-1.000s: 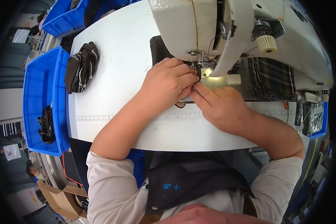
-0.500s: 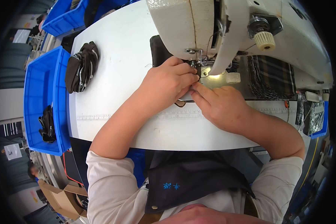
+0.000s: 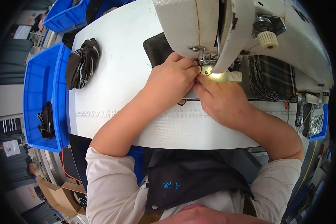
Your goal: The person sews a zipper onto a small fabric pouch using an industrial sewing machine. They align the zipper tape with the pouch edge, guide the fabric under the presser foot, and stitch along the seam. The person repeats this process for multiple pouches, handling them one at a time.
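Observation:
A dark brown fabric piece [image 3: 157, 48] lies partly under the head of a white sewing machine [image 3: 186, 26]. Close to the lit needle area, my left hand [image 3: 174, 77] is closed on the fabric with its fingers bent together. My right hand [image 3: 223, 98] pinches the fabric's near edge, its fingertips almost meeting those of the left. A small loop of the fabric's edge pokes out below the left hand. Most of the cloth between the fingers, and the needle tip, are hidden by my hands.
A stack of dark folded pieces with zippers [image 3: 83, 63] sits at the table's left. Beside it stands a blue bin [image 3: 62, 97] holding dark items. Plaid fabric pieces [image 3: 273, 76] are piled under the machine arm. A printed ruler [image 3: 138, 112] runs along the white table's near side.
The fabric has turned, its far corner swinging left and away from the machine head. Both hands have shifted slightly, keeping hold of it. The small edge loop shows less now.

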`<state>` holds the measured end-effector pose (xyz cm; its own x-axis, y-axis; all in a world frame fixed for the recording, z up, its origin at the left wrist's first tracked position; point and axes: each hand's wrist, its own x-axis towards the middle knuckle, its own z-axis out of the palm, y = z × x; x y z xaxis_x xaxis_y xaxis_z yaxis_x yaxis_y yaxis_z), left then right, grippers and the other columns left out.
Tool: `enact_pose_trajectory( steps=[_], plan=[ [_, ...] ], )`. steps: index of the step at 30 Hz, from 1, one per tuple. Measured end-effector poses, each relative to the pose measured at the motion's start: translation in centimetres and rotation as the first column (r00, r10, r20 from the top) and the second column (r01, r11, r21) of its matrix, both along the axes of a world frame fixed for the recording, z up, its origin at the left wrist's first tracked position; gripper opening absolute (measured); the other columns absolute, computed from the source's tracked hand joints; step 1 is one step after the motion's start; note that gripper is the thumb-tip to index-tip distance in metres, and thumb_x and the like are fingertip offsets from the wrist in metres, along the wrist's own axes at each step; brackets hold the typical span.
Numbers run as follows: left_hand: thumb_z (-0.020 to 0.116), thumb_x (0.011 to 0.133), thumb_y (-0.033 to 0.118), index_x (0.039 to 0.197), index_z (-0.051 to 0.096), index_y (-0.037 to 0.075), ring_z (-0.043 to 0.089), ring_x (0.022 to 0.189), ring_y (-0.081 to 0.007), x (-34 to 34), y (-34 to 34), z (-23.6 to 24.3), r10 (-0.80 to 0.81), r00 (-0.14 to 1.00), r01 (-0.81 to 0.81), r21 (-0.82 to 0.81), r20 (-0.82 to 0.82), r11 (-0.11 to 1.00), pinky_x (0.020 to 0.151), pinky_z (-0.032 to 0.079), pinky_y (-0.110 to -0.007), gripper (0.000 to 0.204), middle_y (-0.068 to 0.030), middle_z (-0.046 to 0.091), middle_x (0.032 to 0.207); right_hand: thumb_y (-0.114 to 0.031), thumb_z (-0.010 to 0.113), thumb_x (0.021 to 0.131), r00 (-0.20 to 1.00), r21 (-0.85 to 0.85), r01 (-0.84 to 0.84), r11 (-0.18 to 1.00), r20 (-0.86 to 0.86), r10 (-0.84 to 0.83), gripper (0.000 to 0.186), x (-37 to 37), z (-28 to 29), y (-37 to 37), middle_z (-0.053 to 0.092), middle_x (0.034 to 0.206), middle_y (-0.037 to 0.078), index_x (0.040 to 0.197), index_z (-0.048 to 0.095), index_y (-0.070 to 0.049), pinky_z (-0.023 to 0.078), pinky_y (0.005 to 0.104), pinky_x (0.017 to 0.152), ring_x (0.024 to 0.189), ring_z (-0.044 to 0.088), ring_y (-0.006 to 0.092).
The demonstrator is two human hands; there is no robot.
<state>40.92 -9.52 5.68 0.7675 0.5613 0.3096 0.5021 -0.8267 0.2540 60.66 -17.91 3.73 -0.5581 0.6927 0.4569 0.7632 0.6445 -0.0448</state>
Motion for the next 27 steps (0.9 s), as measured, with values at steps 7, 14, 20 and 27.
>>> enact_pose_trajectory(
  steps=[7, 14, 20, 27],
  plan=[
    [0.074, 0.082, 0.009, 0.112, 0.077, 0.010, 0.072, 0.087, -0.0274, -0.4, 0.6, 0.0, -0.050, 0.999, 0.048, 0.052, 0.020, 0.997, 0.071, 0.058, -0.039, 0.030, -0.0024, 0.074, 0.113, -0.017, 0.077, 0.072, 0.998, -0.004, -0.031, 1.000, -0.050, 0.031, 0.041, -0.1, 0.0, 0.2, 0.068, 0.112, 0.012, 0.109, 0.068, 0.000, 0.054, 0.0342, 0.065, 0.079, 0.066, 0.0179],
    [0.077, 0.080, 0.012, 0.112, 0.078, 0.012, 0.070, 0.090, -0.0282, -0.7, 0.7, 0.5, -0.074, 0.997, 0.076, 0.058, -0.025, 0.995, 0.075, 0.057, -0.039, 0.031, -0.0017, 0.075, 0.115, -0.016, 0.076, 0.072, 0.998, -0.042, -0.050, 0.998, -0.033, 0.048, 0.042, -0.1, -0.2, 0.4, 0.066, 0.104, 0.010, 0.109, 0.069, 0.001, 0.052, 0.0329, 0.060, 0.071, 0.064, 0.0172],
    [0.077, 0.080, 0.011, 0.112, 0.079, 0.011, 0.070, 0.090, -0.0289, -0.9, 1.3, 0.1, -0.086, 0.996, 0.086, 0.045, -0.001, 0.995, 0.078, 0.057, -0.039, 0.032, -0.0038, 0.075, 0.115, -0.013, 0.074, 0.072, 0.997, 0.004, -0.040, 0.999, -0.058, 0.041, 0.041, -0.4, -0.4, 0.4, 0.067, 0.103, 0.010, 0.110, 0.070, 0.003, 0.052, 0.0333, 0.059, 0.069, 0.064, 0.0171],
    [0.076, 0.081, 0.009, 0.112, 0.078, 0.009, 0.071, 0.089, -0.0314, -0.5, 0.7, -0.3, -0.057, 0.998, 0.058, -0.040, 0.039, 0.998, 0.077, 0.058, -0.040, 0.032, -0.0067, 0.075, 0.115, -0.013, 0.072, 0.074, 0.999, 0.006, -0.036, 0.999, -0.041, 0.036, 0.037, -0.4, -0.4, 0.4, 0.066, 0.102, 0.010, 0.108, 0.070, 0.003, 0.052, 0.0327, 0.060, 0.070, 0.064, 0.0167]
  ],
)
